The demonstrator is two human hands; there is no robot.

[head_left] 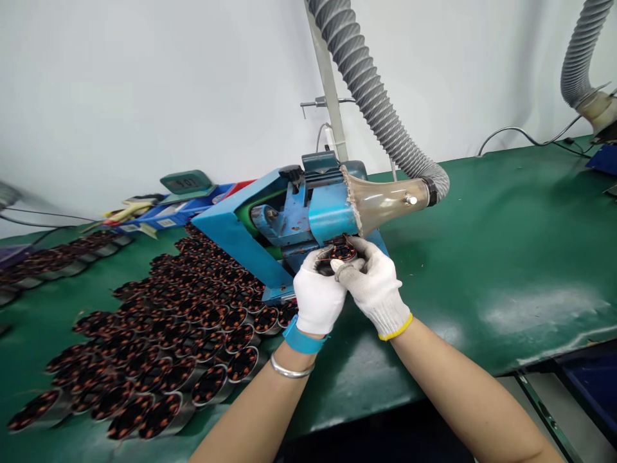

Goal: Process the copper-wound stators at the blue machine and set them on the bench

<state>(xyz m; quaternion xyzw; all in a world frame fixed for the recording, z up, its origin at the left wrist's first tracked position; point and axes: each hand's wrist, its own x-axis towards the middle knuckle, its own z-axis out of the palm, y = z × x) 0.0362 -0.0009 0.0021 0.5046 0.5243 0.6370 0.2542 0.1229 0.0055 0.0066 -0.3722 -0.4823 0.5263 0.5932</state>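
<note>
Between my two gloved hands is a motor stator [343,251], a short ring with dark slots and copper-coloured windings. My left hand [319,292] wraps round its left side, in a white glove with a blue band at the wrist. On the right side, my right hand [373,276] grips it, fingers curled, in a white glove with a yellow cuff. Both hold it at the front of a blue belt machine [332,212], just under its blue cover. The gloves hide much of the stator, and I cannot tell whether it touches the machine.
Many similar stators [193,334] stand packed on the green table [482,257] to the left. A clear funnel [390,199] joins a grey ribbed hose [371,77] at the machine. Blue bins [168,215] and a digital clock [187,182] sit behind.
</note>
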